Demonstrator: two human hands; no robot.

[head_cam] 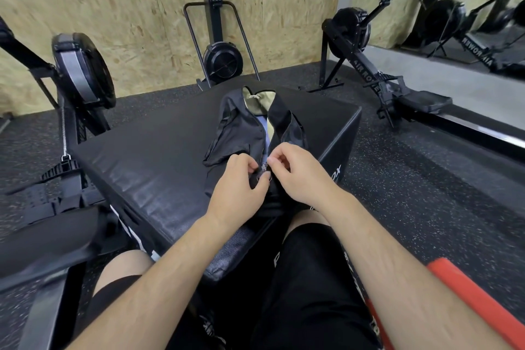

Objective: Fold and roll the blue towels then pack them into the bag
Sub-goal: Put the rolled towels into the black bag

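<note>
A black bag (pixel 241 133) with a tan lining lies lengthwise on a black padded box (pixel 147 150) in front of me. Its zipper is open along the top, and a strip of blue towel (pixel 266 133) shows in the slit. My left hand (pixel 241 182) pinches the metal zipper pull at the bag's near end. My right hand (pixel 295 170) pinches the bag's fabric edge just right of the zipper. Both hands touch the bag close together.
Rowing machines stand on the left (pixel 79 71) and right (pixel 369 65), and a ski trainer (pixel 221 60) stands behind the box against a chipboard wall. A mirror (pixel 454 8) is at the far right. A red bar (pixel 477 301) lies by my right forearm. My legs are below the box.
</note>
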